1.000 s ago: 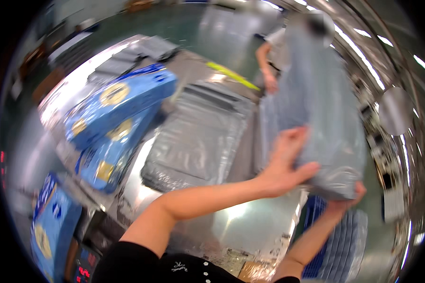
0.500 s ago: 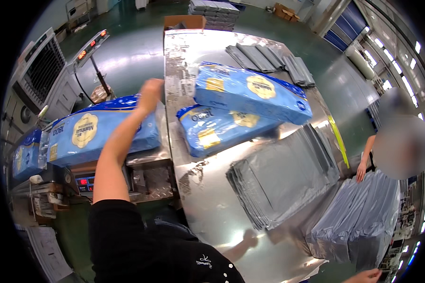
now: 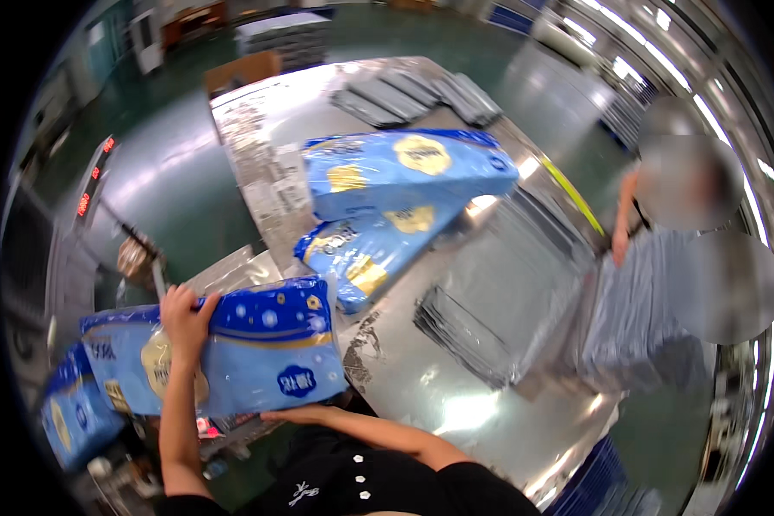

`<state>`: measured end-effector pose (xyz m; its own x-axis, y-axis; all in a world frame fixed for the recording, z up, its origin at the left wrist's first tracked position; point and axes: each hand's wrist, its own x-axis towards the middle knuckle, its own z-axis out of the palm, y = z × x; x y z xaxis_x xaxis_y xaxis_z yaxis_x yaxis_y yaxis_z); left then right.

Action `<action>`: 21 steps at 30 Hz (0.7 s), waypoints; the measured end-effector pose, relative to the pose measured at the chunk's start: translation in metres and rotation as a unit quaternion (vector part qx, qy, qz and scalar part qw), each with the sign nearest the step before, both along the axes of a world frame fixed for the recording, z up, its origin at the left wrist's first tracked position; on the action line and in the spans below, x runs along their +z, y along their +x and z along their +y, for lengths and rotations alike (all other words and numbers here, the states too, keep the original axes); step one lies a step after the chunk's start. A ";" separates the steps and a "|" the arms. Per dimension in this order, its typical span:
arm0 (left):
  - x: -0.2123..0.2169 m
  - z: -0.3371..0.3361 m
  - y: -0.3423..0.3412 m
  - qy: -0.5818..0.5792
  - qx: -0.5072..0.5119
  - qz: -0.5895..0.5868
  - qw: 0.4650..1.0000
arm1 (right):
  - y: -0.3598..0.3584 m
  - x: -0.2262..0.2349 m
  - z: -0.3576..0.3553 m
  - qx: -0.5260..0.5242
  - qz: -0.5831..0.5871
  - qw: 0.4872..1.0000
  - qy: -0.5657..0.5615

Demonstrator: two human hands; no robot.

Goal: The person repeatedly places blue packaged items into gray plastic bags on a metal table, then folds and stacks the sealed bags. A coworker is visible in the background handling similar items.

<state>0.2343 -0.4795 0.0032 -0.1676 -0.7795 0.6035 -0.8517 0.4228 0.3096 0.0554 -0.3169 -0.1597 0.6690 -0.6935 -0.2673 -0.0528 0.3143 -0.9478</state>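
My left hand (image 3: 185, 316) grips the top edge of a blue plastic-wrapped pack (image 3: 258, 348) held at the near left edge of the steel table (image 3: 421, 387). My right hand (image 3: 305, 414) lies flat under the same pack, bearing its underside. Two more blue packs (image 3: 396, 176) (image 3: 365, 251) lie stacked on the table farther off. A heap of grey plastic bags (image 3: 490, 318) lies flat to the right of them.
Another blue pack (image 3: 73, 421) sits low at the left, below the table. A co-worker (image 3: 662, 284) stands at the table's right side with a stack of grey bags. More grey bags (image 3: 413, 95) lie at the far end. A display with red digits (image 3: 95, 176) stands left.
The view has swung left. My left hand reached to the blue pack at the left and now holds it lifted toward the table, with my right hand come under it.
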 end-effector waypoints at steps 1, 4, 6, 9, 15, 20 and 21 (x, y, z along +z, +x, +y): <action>0.025 0.020 -0.012 -0.049 -0.016 0.009 0.999 | -0.008 0.023 0.010 -0.032 -0.091 0.991 0.093; 0.079 0.050 -0.048 -0.122 -0.064 0.137 0.981 | -0.054 0.087 0.013 -0.046 0.028 0.997 -0.056; 0.118 0.058 -0.085 -0.163 -0.093 0.248 0.951 | -0.094 0.119 0.010 -0.184 0.019 0.980 -0.075; 0.164 0.075 -0.151 -0.130 -0.115 0.420 0.891 | -0.168 0.182 0.027 -0.459 -0.112 0.875 -0.107; 0.176 0.122 -0.302 0.009 -0.438 0.440 0.784 | -0.287 0.340 0.174 -0.727 -0.154 0.579 -0.336; 0.070 0.158 -0.409 0.420 -0.599 0.283 0.619 | -0.341 0.367 0.262 -0.740 0.278 0.560 -0.249; 0.031 0.151 -0.434 0.408 -0.593 0.230 0.655 | -0.343 0.352 0.262 -0.670 0.449 0.531 -0.261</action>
<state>-0.1993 -0.3288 0.0345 -0.8943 -0.3595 0.2665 0.1889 0.2367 0.9530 -0.2876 -0.0545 0.1918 -0.7524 -0.5233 0.4000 -0.6168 0.3466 -0.7067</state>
